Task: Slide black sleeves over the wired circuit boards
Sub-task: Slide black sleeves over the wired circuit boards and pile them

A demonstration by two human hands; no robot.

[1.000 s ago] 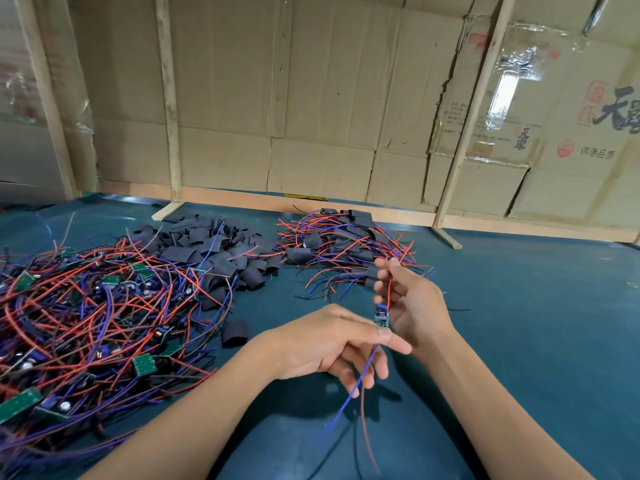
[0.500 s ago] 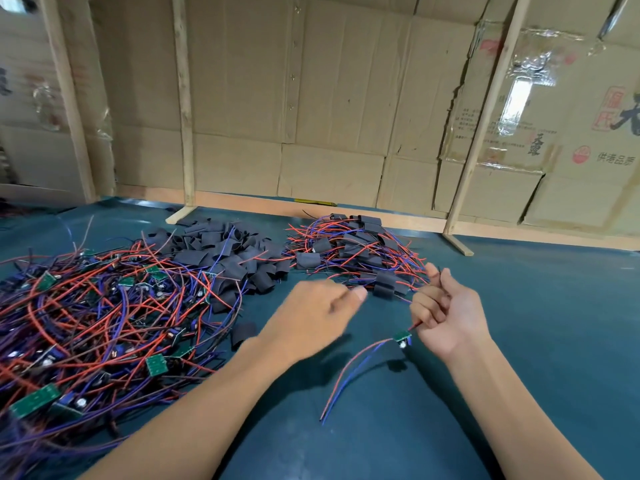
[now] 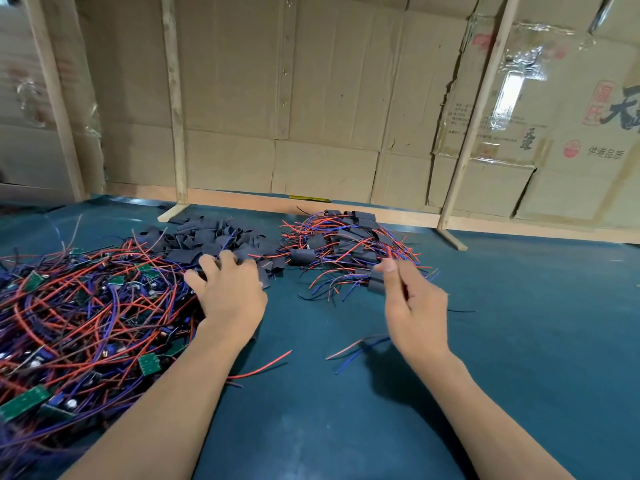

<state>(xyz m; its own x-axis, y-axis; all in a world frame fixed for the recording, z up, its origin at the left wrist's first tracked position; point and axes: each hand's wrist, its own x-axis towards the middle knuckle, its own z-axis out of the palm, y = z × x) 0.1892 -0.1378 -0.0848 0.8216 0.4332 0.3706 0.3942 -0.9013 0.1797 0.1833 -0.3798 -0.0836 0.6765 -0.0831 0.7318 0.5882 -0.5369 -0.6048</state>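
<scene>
My left hand reaches into the pile of loose black sleeves, and its fingertips touch the sleeves at the pile's near edge. My right hand is curled around a wired circuit board. The hand hides the board, but its red and blue wires trail out below the palm to the left. The right thumb points up in front of the sleeved heap. A big tangle of bare green boards with red and blue wires covers the table's left side.
Boards with black sleeves on them lie in a heap at the back centre. The teal table mat spreads to the front and right. A cardboard wall with wooden posts closes off the far edge.
My left hand let go of the wires and moved forward and left onto the sleeve pile. My right hand kept the wired board and drifted slightly right. The camera tilted up a little.
</scene>
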